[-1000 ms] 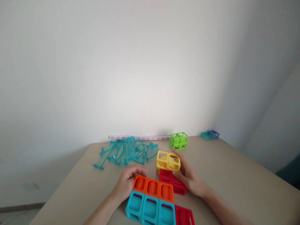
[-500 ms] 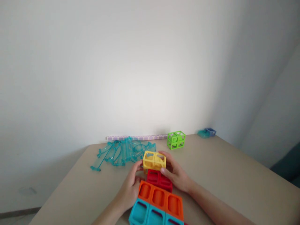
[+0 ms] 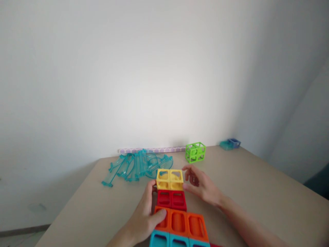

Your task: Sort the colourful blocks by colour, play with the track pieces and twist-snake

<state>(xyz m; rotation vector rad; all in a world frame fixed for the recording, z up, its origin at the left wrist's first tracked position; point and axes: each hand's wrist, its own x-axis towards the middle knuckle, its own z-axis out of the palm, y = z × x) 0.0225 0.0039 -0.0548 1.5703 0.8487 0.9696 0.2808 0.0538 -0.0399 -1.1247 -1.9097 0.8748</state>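
Observation:
A stepped stack of hollow plastic blocks sits on the beige table (image 3: 246, 192): a yellow double block (image 3: 170, 179) at the far end, a red double block (image 3: 171, 199) in front of it, an orange triple block (image 3: 183, 222), and a teal row (image 3: 177, 240) at the frame's bottom. My left hand (image 3: 146, 216) rests against the left side of the red and orange blocks, thumb lying on the orange one. My right hand (image 3: 202, 185) hovers just right of the yellow block, fingers spread and loosely curled, thumb near the block's lower right corner.
A pile of clear teal track pieces (image 3: 136, 165) lies behind the stack to the left. A green cage block (image 3: 195, 152) stands at the back. A purple patterned strip (image 3: 151, 150) runs along the wall. Small teal and blue pieces (image 3: 230, 143) sit at the far right corner.
The yellow and red blocks have been slid left and now line up behind the orange block. My right hand has let go of the yellow block; my left hand moved onto the orange block.

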